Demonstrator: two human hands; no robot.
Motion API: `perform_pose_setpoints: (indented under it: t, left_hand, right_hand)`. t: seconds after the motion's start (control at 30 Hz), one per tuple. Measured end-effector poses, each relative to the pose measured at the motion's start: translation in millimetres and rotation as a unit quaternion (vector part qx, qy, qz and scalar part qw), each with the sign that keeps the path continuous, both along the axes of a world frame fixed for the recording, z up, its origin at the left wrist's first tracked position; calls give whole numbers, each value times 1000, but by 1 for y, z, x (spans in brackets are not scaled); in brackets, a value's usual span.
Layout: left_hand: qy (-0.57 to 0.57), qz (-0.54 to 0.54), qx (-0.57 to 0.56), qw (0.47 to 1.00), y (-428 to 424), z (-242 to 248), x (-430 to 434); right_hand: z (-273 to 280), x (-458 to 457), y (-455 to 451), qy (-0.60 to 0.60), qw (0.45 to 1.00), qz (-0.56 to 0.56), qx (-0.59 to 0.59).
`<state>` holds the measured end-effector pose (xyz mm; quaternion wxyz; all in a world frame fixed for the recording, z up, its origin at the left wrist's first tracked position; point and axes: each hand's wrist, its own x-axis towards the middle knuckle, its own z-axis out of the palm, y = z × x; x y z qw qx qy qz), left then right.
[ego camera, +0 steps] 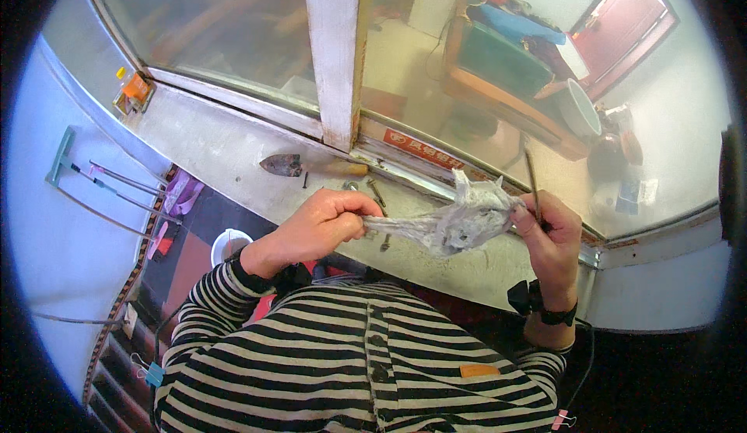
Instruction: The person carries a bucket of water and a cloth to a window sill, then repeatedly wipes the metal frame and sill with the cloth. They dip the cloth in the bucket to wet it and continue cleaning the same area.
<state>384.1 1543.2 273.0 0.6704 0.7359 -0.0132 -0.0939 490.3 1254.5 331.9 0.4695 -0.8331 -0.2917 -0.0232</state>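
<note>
Between my two hands stretches a soiled grey-white rag (471,218), above the window sill (216,135). My left hand (318,226) grips its narrow, twisted end. The bunched, wider end is pinched by my right hand (551,240), which also has a thin dark rod (531,176) in it, pointing up towards the window. What the rod belongs to is hidden by my fingers. Beyond my left hand, a small pointed trowel (283,164) lies on the sill, its wooden handle (344,168) to the right. A dark screw (305,180) and a long bolt (376,192) are near it.
Sliding glass with a white frame post (335,53) rises behind the sill. An orange-labelled bottle (134,87) stands at the sill's far left end. Mops or squeegees (111,185) lean by the left wall, and a white bucket (230,243) stands below, left of the sill.
</note>
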Motion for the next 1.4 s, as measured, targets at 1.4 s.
perform_pose_setpoints:
  t: [1.4]
  left_hand:
    - [-441,263,345,786,-2,-54,-15]
  right_hand:
    - [-54,13,113,-271,860,110,-419]
